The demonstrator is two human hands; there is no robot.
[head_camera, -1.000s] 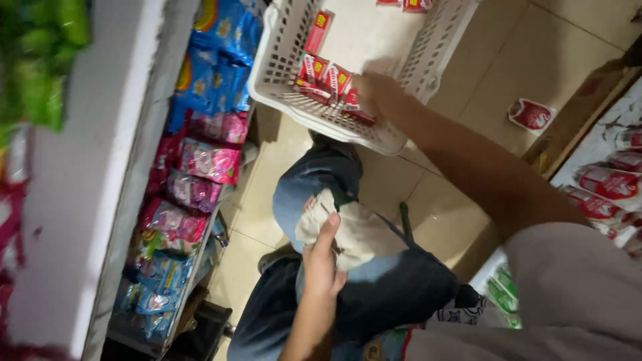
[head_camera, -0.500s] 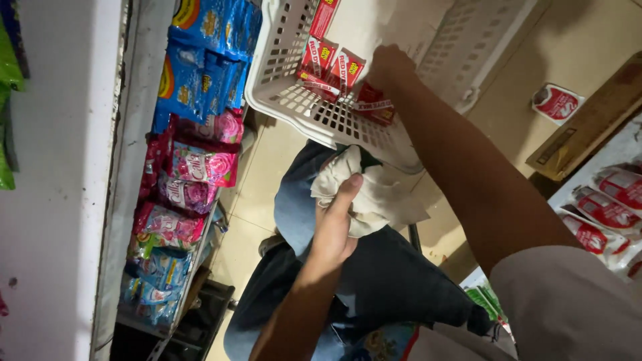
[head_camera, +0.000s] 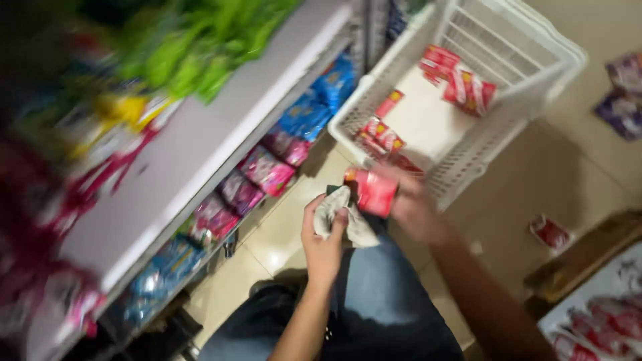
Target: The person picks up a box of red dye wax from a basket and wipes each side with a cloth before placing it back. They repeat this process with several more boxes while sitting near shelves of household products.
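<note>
My right hand (head_camera: 418, 210) has its grip pinched on one red packet (head_camera: 373, 192), though motion blur smears my fingers and I cannot make out how they wrap it. Touching the packet's near side, my left hand (head_camera: 324, 244) has its grip pressed together around one crumpled pale cloth (head_camera: 341, 217), part of which hangs out below my fingers. Both sit above my knee in blue jeans (head_camera: 381, 301).

Just beyond the packet stands one white plastic basket (head_camera: 528, 87) on the tiled floor (head_camera: 521, 180); inside it lie more red packets (head_camera: 461, 80), one loose cluster at the far side and another by the near wall, too blurred for me to count exactly. One more red packet (head_camera: 550, 232) lies alone on the floor, off to the right of my grip. Left of my left hand runs a shelf unit (head_camera: 200, 140), its lower level packed with pink and blue pouches (head_camera: 267, 170), the upper goods only green and red streaks. At the lower right edge, a tray of red packs (head_camera: 602, 321) is cut off.
</note>
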